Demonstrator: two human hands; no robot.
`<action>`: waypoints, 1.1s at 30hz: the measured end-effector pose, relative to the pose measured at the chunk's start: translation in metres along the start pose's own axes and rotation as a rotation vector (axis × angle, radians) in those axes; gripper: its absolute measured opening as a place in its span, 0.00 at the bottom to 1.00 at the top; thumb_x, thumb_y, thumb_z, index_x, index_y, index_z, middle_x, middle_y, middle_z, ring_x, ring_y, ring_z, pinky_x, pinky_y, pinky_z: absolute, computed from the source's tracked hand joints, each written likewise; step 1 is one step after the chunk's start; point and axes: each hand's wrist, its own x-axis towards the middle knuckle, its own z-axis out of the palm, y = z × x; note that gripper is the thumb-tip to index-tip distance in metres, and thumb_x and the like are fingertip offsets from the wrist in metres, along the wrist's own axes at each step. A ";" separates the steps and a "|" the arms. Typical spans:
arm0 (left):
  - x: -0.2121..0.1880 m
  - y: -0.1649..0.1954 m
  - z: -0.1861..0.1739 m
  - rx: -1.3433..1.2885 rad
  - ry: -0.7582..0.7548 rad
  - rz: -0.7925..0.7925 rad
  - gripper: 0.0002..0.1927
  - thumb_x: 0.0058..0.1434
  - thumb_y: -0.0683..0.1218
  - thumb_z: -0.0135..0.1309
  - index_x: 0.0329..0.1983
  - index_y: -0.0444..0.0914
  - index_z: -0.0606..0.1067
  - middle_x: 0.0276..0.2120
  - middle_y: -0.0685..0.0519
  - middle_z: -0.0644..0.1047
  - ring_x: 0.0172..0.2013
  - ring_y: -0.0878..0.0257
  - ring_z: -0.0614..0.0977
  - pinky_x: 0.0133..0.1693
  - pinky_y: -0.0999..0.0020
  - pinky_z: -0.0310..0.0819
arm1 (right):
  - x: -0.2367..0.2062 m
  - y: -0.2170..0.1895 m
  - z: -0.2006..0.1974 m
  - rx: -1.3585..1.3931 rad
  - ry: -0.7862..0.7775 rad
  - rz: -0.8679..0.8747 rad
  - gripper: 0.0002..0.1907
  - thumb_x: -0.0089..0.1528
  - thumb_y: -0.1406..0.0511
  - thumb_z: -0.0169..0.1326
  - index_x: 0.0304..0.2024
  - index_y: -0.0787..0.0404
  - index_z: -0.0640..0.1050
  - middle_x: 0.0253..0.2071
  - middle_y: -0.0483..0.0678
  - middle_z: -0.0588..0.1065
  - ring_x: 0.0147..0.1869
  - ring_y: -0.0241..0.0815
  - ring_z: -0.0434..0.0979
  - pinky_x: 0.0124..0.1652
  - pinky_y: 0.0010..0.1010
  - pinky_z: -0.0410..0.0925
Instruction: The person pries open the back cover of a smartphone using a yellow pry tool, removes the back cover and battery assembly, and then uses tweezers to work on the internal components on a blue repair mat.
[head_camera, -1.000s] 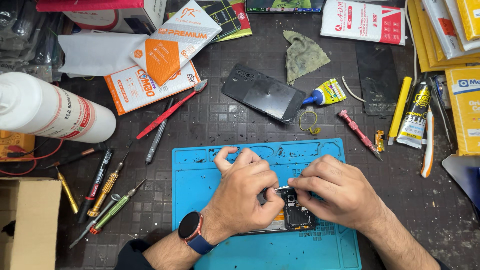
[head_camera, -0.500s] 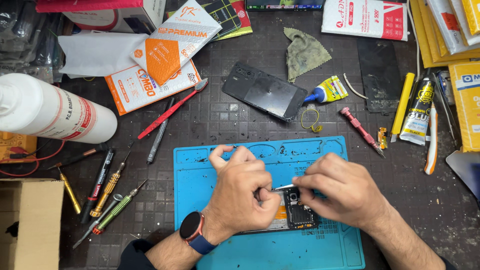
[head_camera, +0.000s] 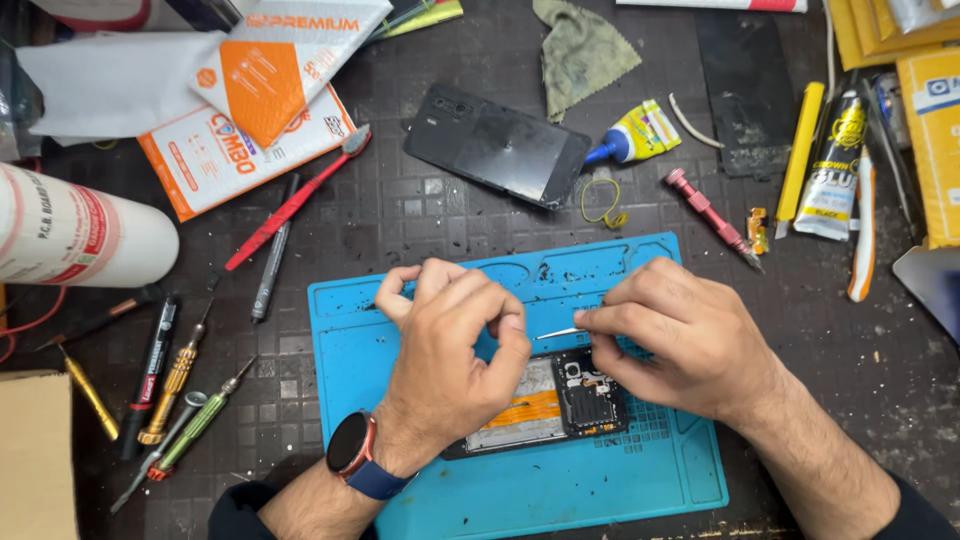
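Observation:
An opened phone (head_camera: 560, 405) with its circuit board and an orange flex cable showing lies on a blue work mat (head_camera: 620, 480). My right hand (head_camera: 680, 335) hovers over the phone's upper end and pinches thin metal tweezers (head_camera: 558, 332), their tip pointing left. My left hand (head_camera: 450, 355), with a dark watch on its wrist, rests over the phone's left part, its fingers curled close to the tweezer tip. Whether the left fingers hold a small part, I cannot tell.
A black phone back cover (head_camera: 495, 145) lies above the mat, beside a small glue bottle (head_camera: 635, 135) and a green cloth (head_camera: 580, 50). Screwdrivers (head_camera: 180, 375) lie at the left, a red-handled tool (head_camera: 295, 200) above them. A white bottle (head_camera: 75, 230) lies far left. Glue tubes (head_camera: 830, 165) lie at the right.
Both hands have lifted slightly off the phone. The tweezers' tip now shows between the hands, and more of the phone's board is uncovered.

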 end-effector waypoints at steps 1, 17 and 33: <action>-0.001 0.001 -0.001 -0.010 -0.006 -0.009 0.03 0.55 0.43 0.56 0.28 0.44 0.74 0.27 0.61 0.73 0.42 0.60 0.74 0.58 0.47 0.49 | 0.000 0.000 0.000 0.000 -0.001 0.002 0.15 0.48 0.73 0.65 0.38 0.58 0.82 0.32 0.43 0.75 0.35 0.41 0.76 0.32 0.31 0.70; -0.003 0.005 -0.001 0.015 -0.005 0.043 0.09 0.48 0.44 0.61 0.24 0.46 0.71 0.24 0.61 0.67 0.39 0.61 0.73 0.57 0.47 0.50 | -0.003 -0.001 0.004 -0.001 -0.024 0.024 0.15 0.49 0.73 0.66 0.39 0.58 0.82 0.33 0.43 0.75 0.36 0.41 0.77 0.33 0.32 0.71; -0.005 0.002 0.000 0.045 0.042 0.047 0.11 0.46 0.44 0.60 0.22 0.45 0.67 0.25 0.60 0.67 0.40 0.59 0.73 0.58 0.48 0.51 | -0.004 -0.001 0.004 0.018 -0.058 0.063 0.12 0.49 0.72 0.65 0.36 0.58 0.81 0.32 0.43 0.75 0.35 0.40 0.77 0.32 0.30 0.71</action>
